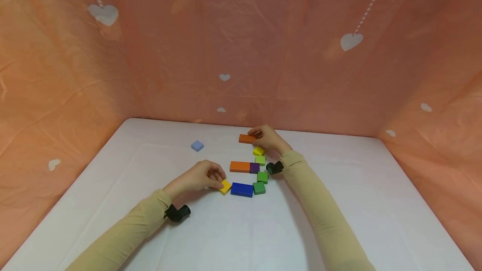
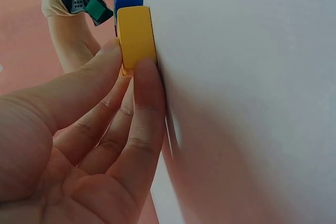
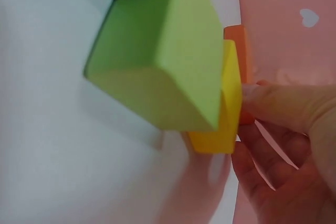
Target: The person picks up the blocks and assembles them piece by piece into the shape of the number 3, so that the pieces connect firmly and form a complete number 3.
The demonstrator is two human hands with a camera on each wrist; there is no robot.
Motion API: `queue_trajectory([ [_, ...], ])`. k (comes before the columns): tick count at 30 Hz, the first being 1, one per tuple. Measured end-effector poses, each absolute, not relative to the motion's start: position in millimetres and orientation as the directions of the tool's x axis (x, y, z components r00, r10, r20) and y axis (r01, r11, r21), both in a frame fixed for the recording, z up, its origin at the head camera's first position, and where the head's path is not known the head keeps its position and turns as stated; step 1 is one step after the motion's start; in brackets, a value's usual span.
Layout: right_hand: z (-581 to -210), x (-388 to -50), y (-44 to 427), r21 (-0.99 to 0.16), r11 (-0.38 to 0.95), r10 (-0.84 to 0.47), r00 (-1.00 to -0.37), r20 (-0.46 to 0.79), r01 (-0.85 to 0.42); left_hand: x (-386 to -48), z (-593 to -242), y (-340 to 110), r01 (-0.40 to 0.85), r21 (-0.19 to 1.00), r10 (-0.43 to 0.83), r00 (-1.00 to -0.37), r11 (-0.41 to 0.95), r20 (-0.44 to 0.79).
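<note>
My left hand [image 1: 200, 175] pinches a yellow-orange block [image 2: 136, 35] between thumb and fingers, low on the white table at the left end of a long blue block [image 1: 242, 190]. At the far side, my right hand [image 1: 269, 139] holds the right end of a long orange block [image 1: 245, 139] between its thumb and fingers. Just nearer lies a yellow block [image 1: 258, 151], set at an angle, followed by a light green block [image 3: 157, 66]. A second orange block [image 1: 239, 167] touches a purple block [image 1: 255, 168] in the middle.
Two green blocks, a lighter one [image 1: 262, 177] and a darker one [image 1: 259, 188], continue the column down to the blue block. A pale blue block [image 1: 197, 146] lies apart at the back left. An orange curtain [image 1: 244, 53] with white hearts surrounds the table [image 1: 211, 237].
</note>
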State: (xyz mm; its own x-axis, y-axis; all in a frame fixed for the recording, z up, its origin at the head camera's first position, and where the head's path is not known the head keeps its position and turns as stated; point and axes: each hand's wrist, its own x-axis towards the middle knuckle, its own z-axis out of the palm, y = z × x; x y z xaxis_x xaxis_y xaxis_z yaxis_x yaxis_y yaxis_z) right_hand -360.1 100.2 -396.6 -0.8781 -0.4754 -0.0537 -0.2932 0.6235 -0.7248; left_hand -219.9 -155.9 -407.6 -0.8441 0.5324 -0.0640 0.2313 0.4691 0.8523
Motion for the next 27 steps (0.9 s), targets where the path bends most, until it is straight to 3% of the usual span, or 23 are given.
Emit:
queue_trajectory([
  [4,-393.7,-359.4,100.9,-0.726,0.626,-0.474,-0.878,-0.064,-0.285,-219.4,-406.0,-154.8,0.216,0.853,0.525,-0.847,0.474,-0.077],
  [11,-389.6,-357.7,100.5,-0.693,0.614,-0.547,-0.837,-0.03,-0.377,-219.5,-404.2,-153.0,0.193,0.856,0.511,-0.854,0.479,-0.093],
  [27,-387.7,-353.3,95.9,-0.684,0.625,-0.575,-0.815,-0.078,-0.376,-221.0,-403.2,-151.8,0.168,0.856,0.504,-0.855,0.488,-0.119],
])
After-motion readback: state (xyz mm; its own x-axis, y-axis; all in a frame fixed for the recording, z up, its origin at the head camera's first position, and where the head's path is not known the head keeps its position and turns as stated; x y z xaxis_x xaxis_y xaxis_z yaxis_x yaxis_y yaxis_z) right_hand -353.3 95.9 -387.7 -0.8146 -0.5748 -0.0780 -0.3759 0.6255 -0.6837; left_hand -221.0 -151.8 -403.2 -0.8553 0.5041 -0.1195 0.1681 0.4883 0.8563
